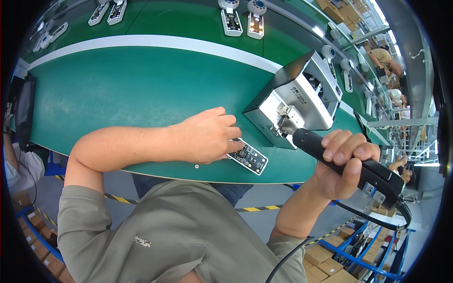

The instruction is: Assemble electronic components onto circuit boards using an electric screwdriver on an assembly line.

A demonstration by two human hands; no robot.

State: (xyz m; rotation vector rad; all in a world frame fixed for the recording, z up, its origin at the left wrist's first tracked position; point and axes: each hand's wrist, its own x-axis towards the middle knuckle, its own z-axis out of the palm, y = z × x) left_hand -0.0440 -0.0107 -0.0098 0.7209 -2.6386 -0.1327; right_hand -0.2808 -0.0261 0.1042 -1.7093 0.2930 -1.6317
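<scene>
My right hand (347,158) is wrapped round a black corded electric screwdriver (384,181), held at a slant. Its tip end reaches the metal outlet on the front of a silver and black screw feeder (309,106); whether the bit touches a screw there is too small to tell. Near the table's front edge, my left hand (212,137) has its fingers curled over the upper left end of a white casing with an exposed black circuit board (254,159). The fingers cover that end of the casing.
A small round white and red piece (197,166) lies on the green table (118,89). Beyond the pale rail (165,41), several similar white devices with round heads stand on a green conveyor (184,19). Other people sit at left and far right. Boxes fill blue racks (363,257).
</scene>
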